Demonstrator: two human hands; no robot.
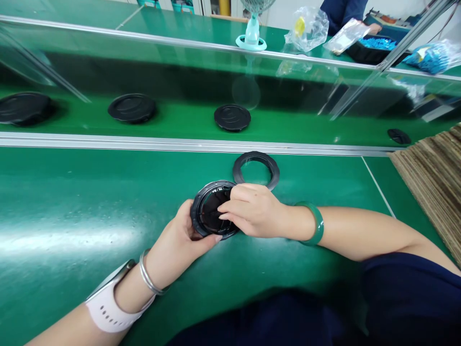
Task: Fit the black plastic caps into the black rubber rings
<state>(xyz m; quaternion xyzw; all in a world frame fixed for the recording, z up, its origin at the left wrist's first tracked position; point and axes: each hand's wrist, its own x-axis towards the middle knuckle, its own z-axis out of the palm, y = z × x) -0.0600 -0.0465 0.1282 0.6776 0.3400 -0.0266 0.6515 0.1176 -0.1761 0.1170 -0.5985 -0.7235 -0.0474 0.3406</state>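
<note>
In the head view, a silver rail (pixel 154 143) crosses the green table (pixel 65 192). On its near side, the person's left hand (pixel 183 238) grasps a round black part (pixel 209 209) by the edge, thumb along the side closest to the body. The right hand (pixel 254 211) has its fingers curled over the part's hollow middle; whether they pinch anything there cannot be told. Between the part and the rail lies a black ring (pixel 275 173). Beyond the rail, black lids (pixel 232 118) rest on a green belt (pixel 183 127); farther past it stands a fan (pixel 252 32).
</note>
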